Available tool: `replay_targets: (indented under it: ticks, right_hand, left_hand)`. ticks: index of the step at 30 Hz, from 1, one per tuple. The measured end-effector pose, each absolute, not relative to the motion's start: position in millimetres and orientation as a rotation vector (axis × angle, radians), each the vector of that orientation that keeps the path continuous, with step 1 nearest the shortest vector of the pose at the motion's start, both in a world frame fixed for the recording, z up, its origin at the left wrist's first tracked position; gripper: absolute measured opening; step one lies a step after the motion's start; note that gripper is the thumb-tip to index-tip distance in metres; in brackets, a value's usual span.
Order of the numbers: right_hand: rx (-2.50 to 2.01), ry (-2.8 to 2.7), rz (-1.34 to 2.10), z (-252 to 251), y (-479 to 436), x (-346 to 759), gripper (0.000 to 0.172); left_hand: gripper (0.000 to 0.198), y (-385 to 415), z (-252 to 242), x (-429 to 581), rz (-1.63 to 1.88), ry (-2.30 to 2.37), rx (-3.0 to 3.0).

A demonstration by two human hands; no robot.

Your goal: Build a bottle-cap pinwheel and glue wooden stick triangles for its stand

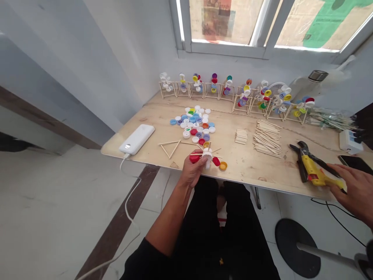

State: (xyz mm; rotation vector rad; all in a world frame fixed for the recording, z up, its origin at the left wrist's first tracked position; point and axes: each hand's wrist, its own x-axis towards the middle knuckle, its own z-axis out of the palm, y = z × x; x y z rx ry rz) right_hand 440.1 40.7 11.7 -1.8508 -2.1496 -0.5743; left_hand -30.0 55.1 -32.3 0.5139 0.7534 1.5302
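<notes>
My left hand (192, 169) is closed near the table's front edge, pinching a small wheel of white and red bottle caps on thin wooden sticks (207, 154). One red cap (216, 161) sticks out at its right side. An orange cap (223, 166) lies on the wood just right of it. Far to the right, my right hand (354, 190) has its fingers around the handle of a yellow hot glue gun (313, 171). The fingers are partly hidden behind the handle. A black plier-like tool (301, 155) lies against the glue gun.
Loose bottle caps (194, 122) are heaped mid-table. Sticks lie in a long pile (266, 138) and a short pile (241, 136), near a stick triangle (169, 148). Several finished cap wheels on stands (214, 87) line the wall. A white power bank (136, 139) sits left.
</notes>
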Motion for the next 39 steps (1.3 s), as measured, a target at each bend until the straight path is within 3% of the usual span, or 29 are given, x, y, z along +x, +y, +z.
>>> replay_targets:
  ticks: [2,6,11,22,32,39]
  right_hand:
    - [-1.780,-2.088,-0.541,24,34,403,0.052]
    - [-1.521,-2.103,-0.096,24,32,311,0.035]
    - [-1.327,-2.177,0.355,-3,45,217,0.030]
    - [-1.375,-2.305,0.112,-29,67,147,0.026]
    - [-1.321,-1.963,0.571,-3,61,169,0.032]
    - [-1.266,-1.904,0.643,18,56,155,0.035]
  left_hand:
    - [0.043,55,-32,-30,1.532,0.752,0.516]
    - [0.042,55,-32,-30,1.538,0.758,0.517]
    - [0.040,54,-29,-30,1.524,0.752,0.528]
    - [0.039,53,-27,-30,1.517,0.771,0.543]
    - [0.041,54,-26,-30,1.500,0.775,0.553]
    - [0.042,53,-22,-29,1.477,0.810,0.583]
